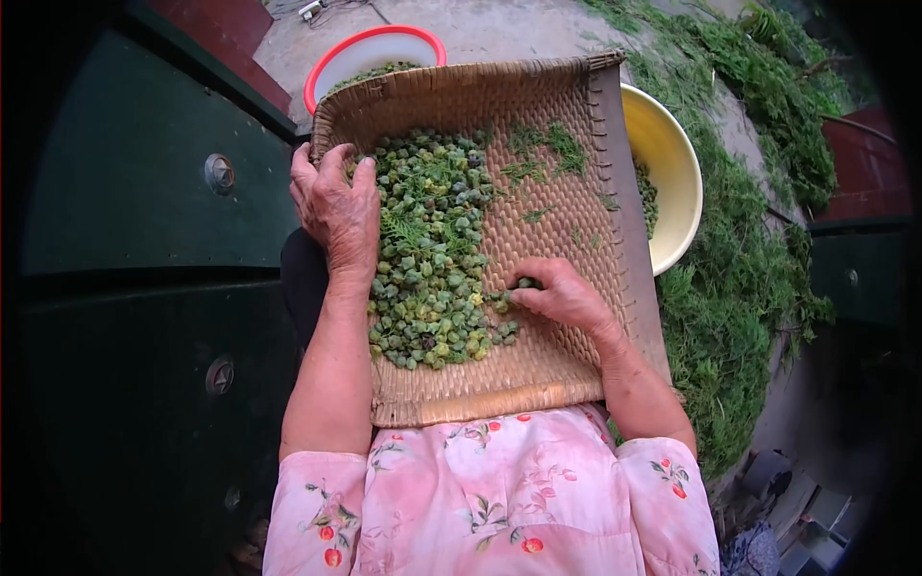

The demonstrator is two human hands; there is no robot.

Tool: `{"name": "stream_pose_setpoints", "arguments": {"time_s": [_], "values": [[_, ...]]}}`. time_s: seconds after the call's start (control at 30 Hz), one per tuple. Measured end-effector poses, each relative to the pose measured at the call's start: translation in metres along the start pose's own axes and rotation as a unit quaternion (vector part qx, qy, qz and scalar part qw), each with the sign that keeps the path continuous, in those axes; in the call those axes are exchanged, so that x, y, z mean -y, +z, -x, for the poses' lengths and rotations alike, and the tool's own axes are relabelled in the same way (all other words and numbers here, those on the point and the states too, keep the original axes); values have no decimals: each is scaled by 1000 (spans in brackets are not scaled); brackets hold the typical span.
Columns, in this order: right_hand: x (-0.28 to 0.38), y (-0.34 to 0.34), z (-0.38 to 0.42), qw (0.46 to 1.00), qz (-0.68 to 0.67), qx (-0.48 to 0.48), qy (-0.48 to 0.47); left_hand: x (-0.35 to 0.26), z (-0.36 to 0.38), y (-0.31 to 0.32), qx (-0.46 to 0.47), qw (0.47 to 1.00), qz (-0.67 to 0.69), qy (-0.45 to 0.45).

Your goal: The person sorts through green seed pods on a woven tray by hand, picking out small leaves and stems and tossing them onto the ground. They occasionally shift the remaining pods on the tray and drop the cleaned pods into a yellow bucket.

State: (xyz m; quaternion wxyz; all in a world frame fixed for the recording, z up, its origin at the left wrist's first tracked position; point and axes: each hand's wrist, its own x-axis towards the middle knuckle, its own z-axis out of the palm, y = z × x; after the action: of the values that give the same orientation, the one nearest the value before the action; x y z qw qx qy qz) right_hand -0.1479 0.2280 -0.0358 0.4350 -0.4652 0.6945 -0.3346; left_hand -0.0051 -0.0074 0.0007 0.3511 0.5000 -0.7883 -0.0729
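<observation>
A woven basket tray (547, 226) rests on my lap. A heap of small green seed cones (432, 259) fills its left half, with feathery green sprigs among them. My left hand (338, 202) grips the tray's left rim, fingers over the edge and thumb toward the cones. Right of the heap, my right hand (557, 293) is closed in a pinch on green cones, low over the weave. A few cones lie just below its fingertips. Loose leaf bits (557, 149) are scattered at the tray's upper right.
A red-rimmed white basin (375, 43) with green cones stands beyond the tray. Right of the tray is a yellow bowl (677, 182), also holding cones. Cut green branches (720, 326) cover the ground at right. A dark green door (144, 173) stands at left.
</observation>
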Motion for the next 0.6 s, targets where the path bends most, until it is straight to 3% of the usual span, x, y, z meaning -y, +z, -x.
{"name": "stream_pose_setpoints", "arguments": {"time_s": [0.07,0.13,0.27,0.37,0.47,0.6], "values": [[-2,-8,3,981,-180,23,70,0,1,0,2,1000,2,-1],[-4,-12,5,919,-375,33,122,0,0,0,-4,1000,12,10],[5,-7,5,891,-438,-35,114,1,1,1,-9,1000,6,10],[0,-6,3,897,-430,6,102,1,1,0,-6,1000,10,7],[3,0,1,951,-285,4,123,1,1,0,-3,1000,7,7],[10,8,-3,846,-511,-50,141,-2,2,0,-38,998,-26,45]]}}
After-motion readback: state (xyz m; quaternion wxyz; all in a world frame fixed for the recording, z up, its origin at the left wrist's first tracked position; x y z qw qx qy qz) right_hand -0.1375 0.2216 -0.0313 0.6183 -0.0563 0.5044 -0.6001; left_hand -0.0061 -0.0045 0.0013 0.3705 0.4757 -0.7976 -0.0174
